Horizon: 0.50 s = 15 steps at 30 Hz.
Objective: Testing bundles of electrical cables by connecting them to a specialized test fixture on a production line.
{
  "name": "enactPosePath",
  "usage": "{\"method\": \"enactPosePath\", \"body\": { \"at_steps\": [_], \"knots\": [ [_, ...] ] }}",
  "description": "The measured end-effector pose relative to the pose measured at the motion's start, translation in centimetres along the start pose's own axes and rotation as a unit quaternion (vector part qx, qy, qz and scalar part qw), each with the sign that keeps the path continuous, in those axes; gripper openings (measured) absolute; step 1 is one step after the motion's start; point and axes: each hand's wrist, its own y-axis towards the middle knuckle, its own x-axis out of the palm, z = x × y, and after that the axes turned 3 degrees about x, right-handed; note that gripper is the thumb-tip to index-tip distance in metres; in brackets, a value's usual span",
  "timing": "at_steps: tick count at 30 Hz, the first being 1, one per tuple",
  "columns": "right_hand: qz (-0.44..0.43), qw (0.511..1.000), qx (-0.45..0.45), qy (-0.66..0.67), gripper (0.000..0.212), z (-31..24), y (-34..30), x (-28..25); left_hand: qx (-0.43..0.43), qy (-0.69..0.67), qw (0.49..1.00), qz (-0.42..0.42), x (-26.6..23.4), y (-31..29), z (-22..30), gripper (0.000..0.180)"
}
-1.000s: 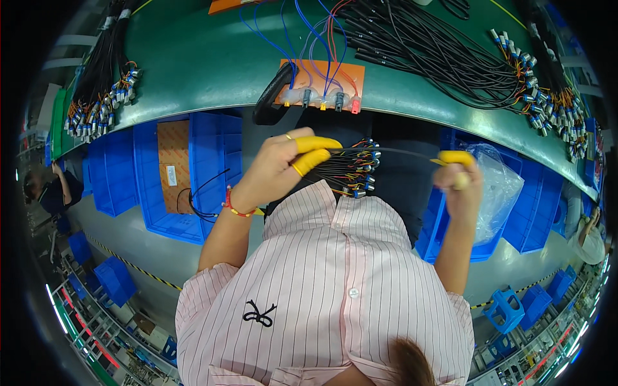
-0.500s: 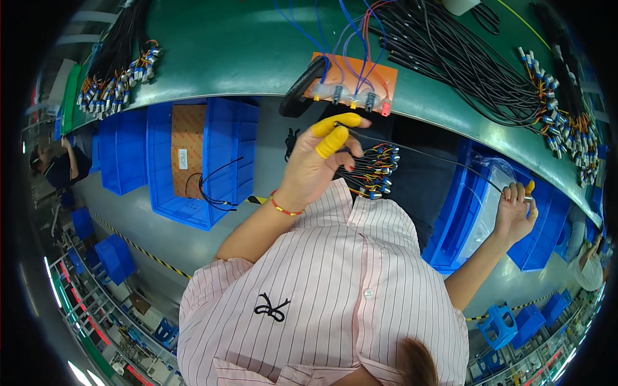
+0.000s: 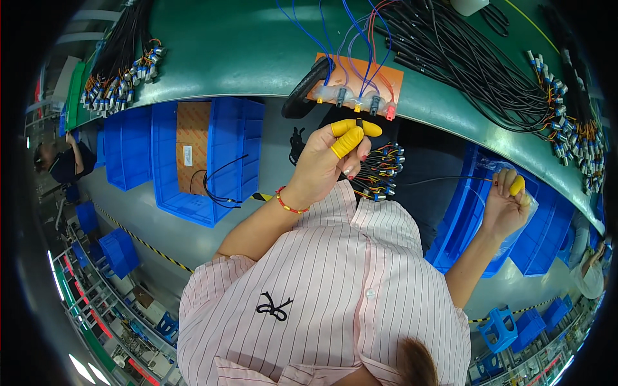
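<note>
With yellow finger cots on its thumb and forefinger, my left hand (image 3: pixel 331 153) pinches one end of a thin black cable (image 3: pixel 444 179). The cable's tip points up, just below a yellow terminal (image 3: pixel 358 108) on the front edge of an orange board (image 3: pixel 351 72); whether they touch I cannot tell. Farther right, my right hand (image 3: pixel 506 204), a yellow cot on one finger, is closed on the same cable near its other end, which the fingers hide. Blue and red wires (image 3: pixel 369 38) run from the board. A bundle of cables with silver-blue connectors (image 3: pixel 384 170) lies below, beside my left hand.
A black curved object (image 3: pixel 305 89) sits against the board's left side. Cable bundles lie on the green bench (image 3: pixel 212 58) at left (image 3: pixel 122 80) and right (image 3: pixel 476 77). Blue crates (image 3: pixel 241 148) stand under the bench, one holding cardboard. Another person (image 3: pixel 67 157) is at far left.
My left hand has turned the cable's tip upward, near the terminal. My right hand has moved slightly left, and the cable between the hands hangs lower and slacker.
</note>
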Motion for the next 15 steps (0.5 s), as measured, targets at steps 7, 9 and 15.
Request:
{"method": "enactPosePath", "body": {
  "at_steps": [7, 9, 15],
  "knots": [
    [-0.036, 0.998, 0.009, -0.055, 0.019, 1.3, 0.4, 0.5, -0.019, 0.045, 0.997, 0.055, 0.2, 0.5, 0.5, 0.022],
    [-0.026, 0.998, 0.015, -0.061, 0.019, 1.5, 0.5, 1.0, -0.016, 0.056, 0.996, 0.072, 0.1, 0.7, 0.6, 0.019],
    [-0.042, 0.997, 0.031, -0.064, 0.020, 1.7, 0.8, 0.9, -0.004, 0.070, 0.989, 0.128, 0.3, 1.1, 1.2, 0.011]
  ]
}}
